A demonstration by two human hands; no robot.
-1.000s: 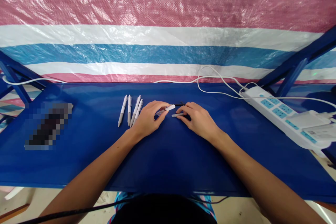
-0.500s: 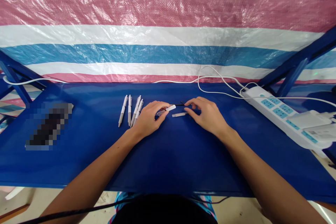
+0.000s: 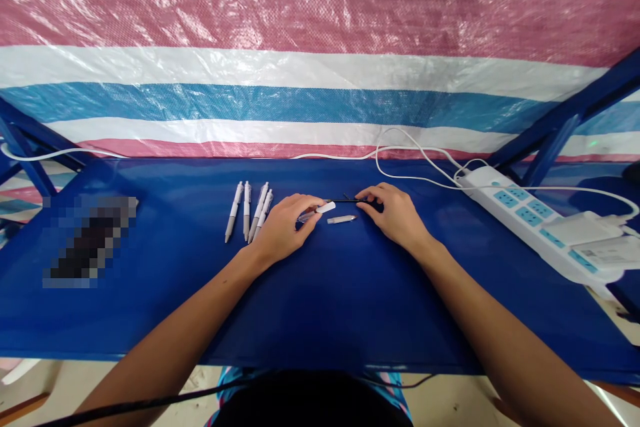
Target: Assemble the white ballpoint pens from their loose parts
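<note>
Since the earlier frames the right hand (image 3: pixel 397 217) has let go of the short pale pen section (image 3: pixel 342 219), which now lies alone on the glossy blue counter (image 3: pixel 320 300) between the two hands, and has moved away from the body to pinch the thin black refill rod (image 3: pixel 350 201) with thumb and fingertips. The left hand (image 3: pixel 281 230) is curled loosely around a clear-and-white pen barrel (image 3: pixel 314 211), whose white end pokes out toward the right hand. Four white assembled click pens (image 3: pixel 249 210) lie in a fanned row just beyond the left hand's outer side. Judging from this, the slim rod could slip from so light a pinch, or miss the barrel's narrow mouth and bend; the loose section could roll on the slick surface if nudged. Whether a spring sits on the rod is too small to tell, and the barrel's far end is hidden in the left palm. A white power strip (image 3: pixel 530 217) lies well off to the right hand's side.
</note>
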